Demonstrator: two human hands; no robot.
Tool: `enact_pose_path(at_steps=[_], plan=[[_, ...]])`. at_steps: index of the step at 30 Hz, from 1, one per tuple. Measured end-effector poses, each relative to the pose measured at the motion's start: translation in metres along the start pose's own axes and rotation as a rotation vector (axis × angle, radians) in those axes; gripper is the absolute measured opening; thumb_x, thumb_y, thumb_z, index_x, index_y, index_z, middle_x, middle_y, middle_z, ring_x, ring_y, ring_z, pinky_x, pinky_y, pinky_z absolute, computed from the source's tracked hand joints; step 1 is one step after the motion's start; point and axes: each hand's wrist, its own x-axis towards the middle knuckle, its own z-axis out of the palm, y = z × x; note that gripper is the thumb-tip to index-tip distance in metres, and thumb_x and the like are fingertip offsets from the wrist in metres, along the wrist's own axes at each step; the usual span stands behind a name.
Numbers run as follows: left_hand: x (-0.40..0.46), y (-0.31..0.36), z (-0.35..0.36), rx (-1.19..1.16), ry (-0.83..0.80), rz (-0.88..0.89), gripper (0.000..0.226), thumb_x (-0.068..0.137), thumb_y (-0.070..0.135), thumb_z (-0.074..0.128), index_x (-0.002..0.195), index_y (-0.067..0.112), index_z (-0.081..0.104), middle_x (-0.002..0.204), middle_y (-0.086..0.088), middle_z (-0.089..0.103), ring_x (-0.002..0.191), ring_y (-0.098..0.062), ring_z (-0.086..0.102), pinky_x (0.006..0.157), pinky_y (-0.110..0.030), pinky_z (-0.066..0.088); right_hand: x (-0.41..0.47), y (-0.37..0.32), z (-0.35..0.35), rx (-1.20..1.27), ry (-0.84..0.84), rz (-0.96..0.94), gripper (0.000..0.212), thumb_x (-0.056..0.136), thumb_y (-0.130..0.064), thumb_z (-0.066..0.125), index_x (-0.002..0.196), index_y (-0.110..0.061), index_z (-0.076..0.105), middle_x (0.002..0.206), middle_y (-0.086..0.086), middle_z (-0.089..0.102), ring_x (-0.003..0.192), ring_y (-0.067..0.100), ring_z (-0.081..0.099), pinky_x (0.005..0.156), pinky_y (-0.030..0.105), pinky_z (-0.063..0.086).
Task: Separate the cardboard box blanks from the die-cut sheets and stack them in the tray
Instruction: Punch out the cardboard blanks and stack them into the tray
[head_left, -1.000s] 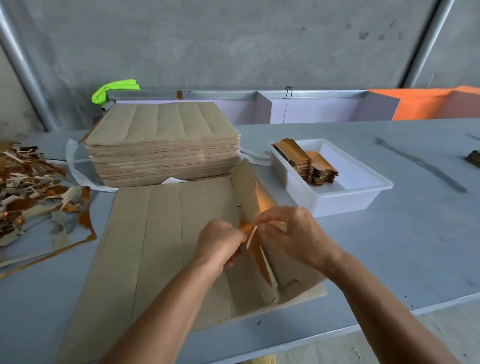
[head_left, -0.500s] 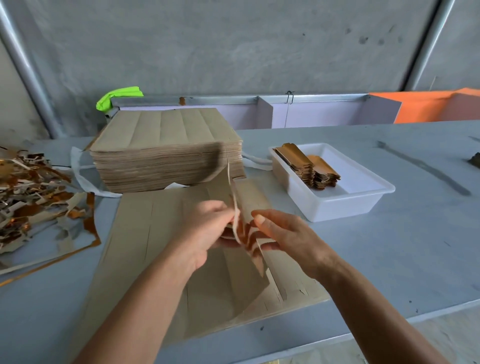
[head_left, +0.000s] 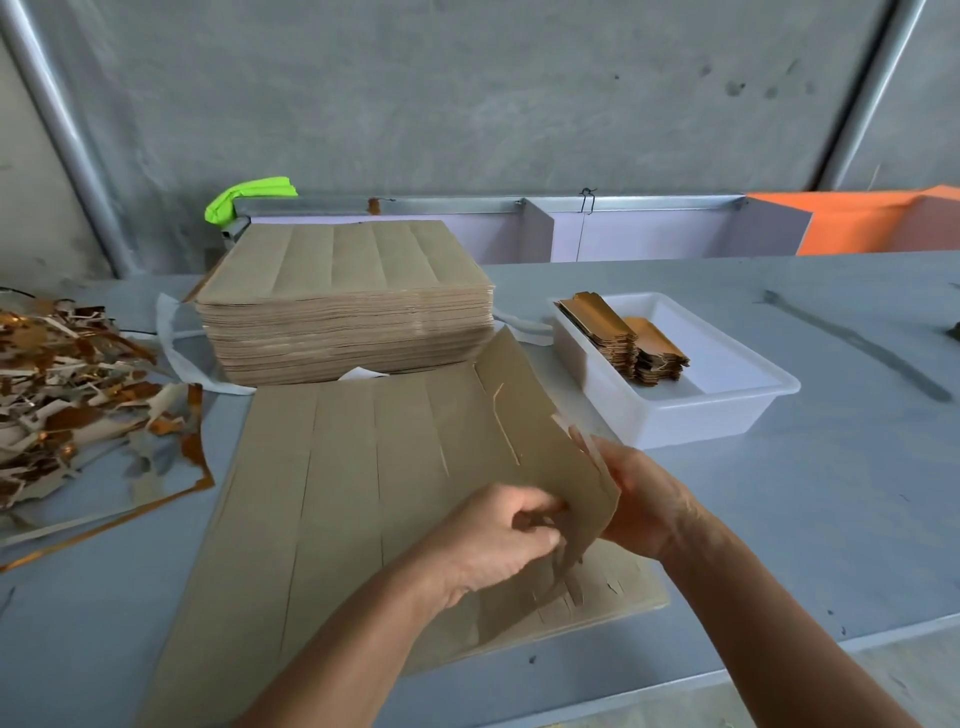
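A brown die-cut sheet (head_left: 337, 493) lies on the grey table in front of me, cut into long strips. Its right part (head_left: 524, 431) is lifted and bent up off the sheet below. My left hand (head_left: 493, 540) pinches the lifted part's lower edge from the front. Behind that edge my right hand (head_left: 644, 499) holds it, fingers partly hidden by the cardboard. A white tray (head_left: 727, 410) at the right holds two stacks of separated blanks (head_left: 618, 338) with gold faces.
A tall stack of uncut sheets (head_left: 343, 306) stands behind the working sheet. A heap of gold and white offcuts (head_left: 62, 395) lies at the left. Partitions and an orange panel (head_left: 857, 223) line the table's back. The table's front edge runs just below my arms.
The lifted strip has swung from nearly upright to a lower, broad flap. Both hands moved right and toward me, with the right hand now behind the cardboard.
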Motion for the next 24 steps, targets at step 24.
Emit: enact_pose_path(at_steps=[24], plan=[[0.037,0.018,-0.060,0.463,0.559,-0.242,0.060,0.062,0.071,0.064,0.091,0.020,0.054,0.092,0.005,0.059,0.090,-0.020,0.057,0.065,-0.026,0.042,0.021,0.002,0.064,-0.470,0.079,-0.014,0.024,0.076,0.013,0.067,0.069,-0.007,0.057,0.066,0.006,0.063,0.058,0.017,0.064,0.057,0.028,0.057]])
